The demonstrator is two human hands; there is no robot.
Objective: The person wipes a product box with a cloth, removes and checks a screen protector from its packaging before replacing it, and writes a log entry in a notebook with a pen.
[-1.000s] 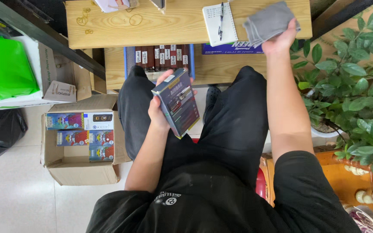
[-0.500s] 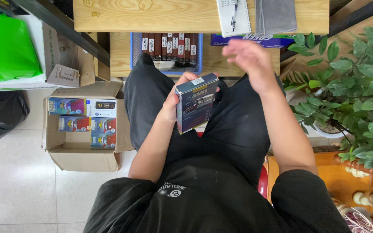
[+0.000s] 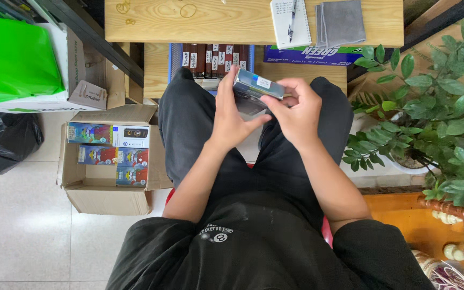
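Pale floor tiles lie below your knees, left of which sits an open cardboard carton [image 3: 108, 166]. Your left hand [image 3: 231, 121] and right hand [image 3: 296, 110] pinch a small dark rectangular box [image 3: 256, 90] above your lap; loosen either grip and it could drop.

A grey cloth [image 3: 341, 22] lies beside a notepad [image 3: 290, 22].

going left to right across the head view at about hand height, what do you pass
black bag → open cardboard box of colourful packs → left hand → small dark box held by both hands → right hand → green potted plant
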